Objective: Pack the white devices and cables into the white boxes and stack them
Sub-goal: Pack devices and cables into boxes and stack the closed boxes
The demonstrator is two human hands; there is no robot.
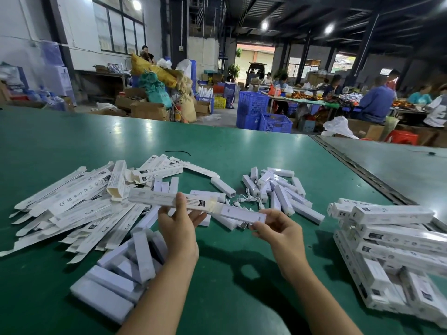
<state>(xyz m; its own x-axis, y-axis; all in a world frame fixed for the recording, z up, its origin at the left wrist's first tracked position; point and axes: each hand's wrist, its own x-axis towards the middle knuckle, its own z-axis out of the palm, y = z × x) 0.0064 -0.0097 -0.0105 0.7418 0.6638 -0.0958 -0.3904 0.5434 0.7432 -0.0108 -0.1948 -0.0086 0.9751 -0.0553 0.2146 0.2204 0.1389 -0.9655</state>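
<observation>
Above the green tabletop [242, 146], the left hand [179, 221] pinches a long white box [154, 198], thumb on top. At that box's right end, the right hand [273, 228] grips a white device [242, 215]. Packed boxes [391, 235] lie stacked farther right.

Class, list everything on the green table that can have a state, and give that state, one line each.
Held box: right end open, gripped by left hand.
Device: partly in that end, pinched by right hand.
Flat boxes: flattened, heaped at left.
Stacked boxes: closed, piled at right.
Loose devices: unpacked, heaped.
Cables: loose, unpacked.
</observation>
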